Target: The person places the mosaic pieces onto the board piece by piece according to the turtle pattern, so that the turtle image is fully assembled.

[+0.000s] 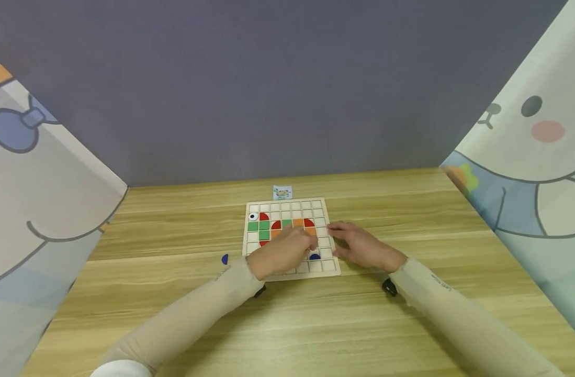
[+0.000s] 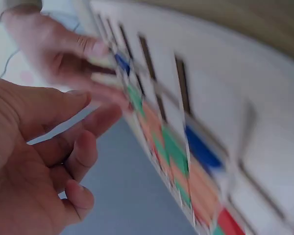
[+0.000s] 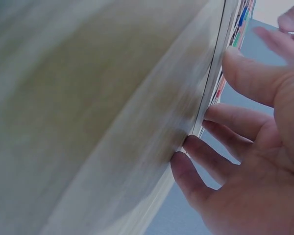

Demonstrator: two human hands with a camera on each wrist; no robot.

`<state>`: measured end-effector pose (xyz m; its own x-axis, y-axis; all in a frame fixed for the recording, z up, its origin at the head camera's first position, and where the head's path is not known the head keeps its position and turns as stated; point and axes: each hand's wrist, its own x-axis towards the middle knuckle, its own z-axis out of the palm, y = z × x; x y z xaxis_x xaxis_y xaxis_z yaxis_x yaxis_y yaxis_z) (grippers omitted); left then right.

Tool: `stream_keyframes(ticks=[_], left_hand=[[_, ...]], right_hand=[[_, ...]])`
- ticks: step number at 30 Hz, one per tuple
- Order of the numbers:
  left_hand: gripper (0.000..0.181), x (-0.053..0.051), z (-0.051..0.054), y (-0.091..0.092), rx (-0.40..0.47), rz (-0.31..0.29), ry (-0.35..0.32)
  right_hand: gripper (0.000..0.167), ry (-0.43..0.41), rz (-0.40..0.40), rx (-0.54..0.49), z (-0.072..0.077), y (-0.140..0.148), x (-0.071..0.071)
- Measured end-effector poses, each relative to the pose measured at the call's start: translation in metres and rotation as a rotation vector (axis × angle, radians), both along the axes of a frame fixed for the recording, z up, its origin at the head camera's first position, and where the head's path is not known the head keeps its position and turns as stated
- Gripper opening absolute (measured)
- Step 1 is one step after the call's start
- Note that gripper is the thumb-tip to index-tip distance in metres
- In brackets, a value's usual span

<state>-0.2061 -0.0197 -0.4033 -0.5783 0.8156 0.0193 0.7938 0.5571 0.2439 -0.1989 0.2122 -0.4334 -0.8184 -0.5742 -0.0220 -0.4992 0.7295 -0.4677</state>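
Note:
A pale wooden grid board (image 1: 328, 266) lies on the table with a pattern of green squares (image 1: 264, 234), orange squares (image 1: 298, 222) and red rounded pieces (image 1: 309, 223). My left hand (image 1: 284, 252) hovers over the board's middle and hides part of it. In the left wrist view its fingers are loosely bent, with nothing visible between them. Below the pattern, a blue half-round piece (image 1: 314, 257) sits on the grid; another blue piece (image 2: 202, 147) shows in the blurred left wrist view. My right hand (image 1: 362, 247) touches the board's right edge with spread, slightly bent fingertips (image 3: 180, 159).
Left of the board lies a loose blue half-round piece (image 1: 225, 258). A small picture card (image 1: 282, 192) rests behind the board's far edge. A round eye piece (image 1: 253, 216) sits at the board's upper left. A grey wall (image 1: 287, 104) rises behind the wooden table (image 1: 174, 225).

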Motion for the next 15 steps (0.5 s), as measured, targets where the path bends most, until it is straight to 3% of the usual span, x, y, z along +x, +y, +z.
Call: stream_keyframes(ticks=[6, 11, 15], left_hand=[[0.014, -0.002, 0.009, -0.057, 0.080, 0.084, 0.068], [0.021, 0.001, 0.008, -0.108, 0.094, 0.179, 0.050], [0.021, 0.005, 0.004, -0.137, 0.077, 0.229, 0.048]], right_hand=[[0.058, -0.024, -0.014, 0.016, 0.002, -0.001, 0.001], [0.059, -0.047, -0.025, 0.030, 0.002, -0.001, 0.002], [0.059, -0.046, -0.022, 0.025, 0.002, -0.001, 0.002]])
